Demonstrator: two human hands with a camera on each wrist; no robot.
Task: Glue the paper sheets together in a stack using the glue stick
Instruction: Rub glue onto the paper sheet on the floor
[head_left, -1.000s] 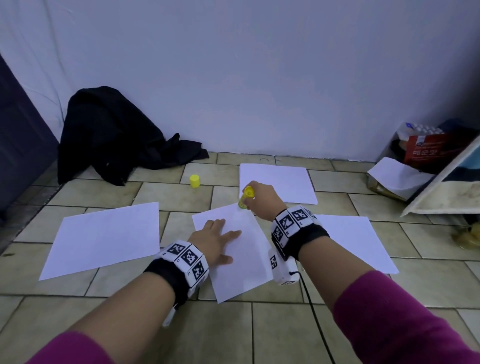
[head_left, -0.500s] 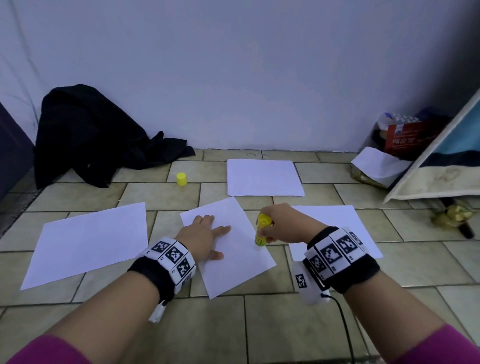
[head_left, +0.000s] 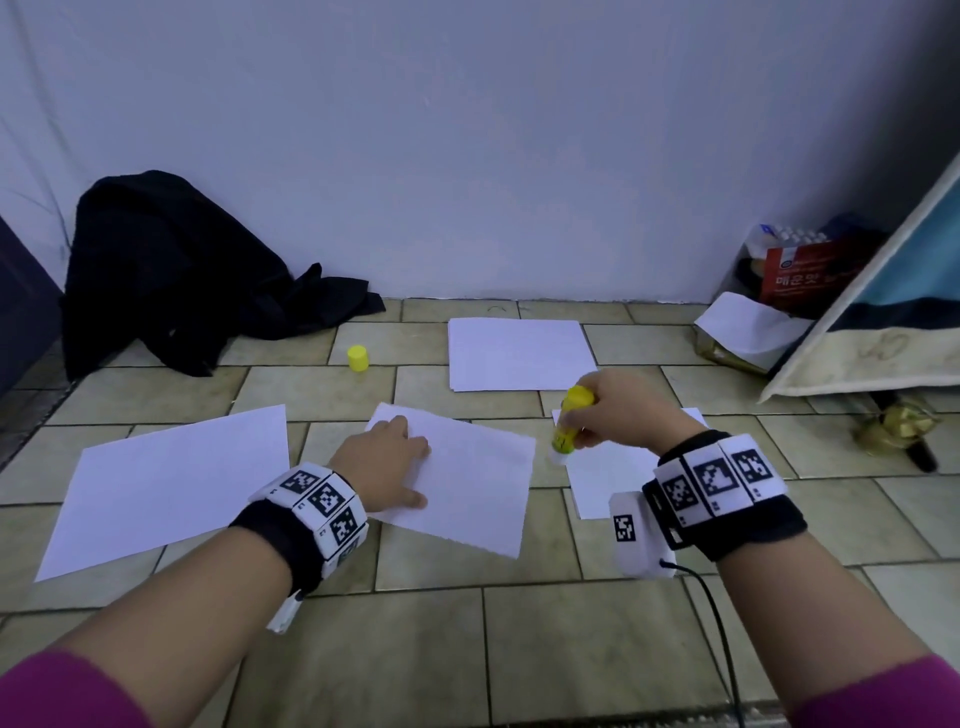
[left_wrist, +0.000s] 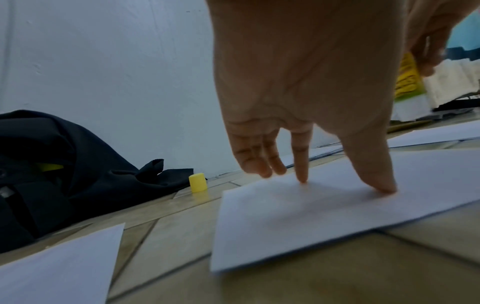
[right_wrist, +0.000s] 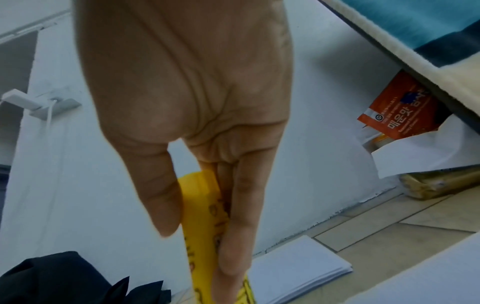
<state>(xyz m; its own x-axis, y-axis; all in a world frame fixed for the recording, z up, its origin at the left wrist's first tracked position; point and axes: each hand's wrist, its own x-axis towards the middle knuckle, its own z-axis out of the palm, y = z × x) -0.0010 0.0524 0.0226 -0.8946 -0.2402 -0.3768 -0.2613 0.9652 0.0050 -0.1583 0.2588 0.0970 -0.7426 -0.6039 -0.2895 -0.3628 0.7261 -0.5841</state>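
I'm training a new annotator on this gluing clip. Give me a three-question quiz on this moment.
1. True or false: the yellow cap is on the glue stick.
2. Which hand presses on the middle sheet?
A. left hand
B. right hand
3. Fill in: the glue stick's tip points ____.

Key: 1 false, it stands on the floor tiles; 2 A; 3 down.

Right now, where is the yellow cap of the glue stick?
In the head view the yellow cap stands on the floor tiles, far left of centre, between the black cloth and the far paper stack.
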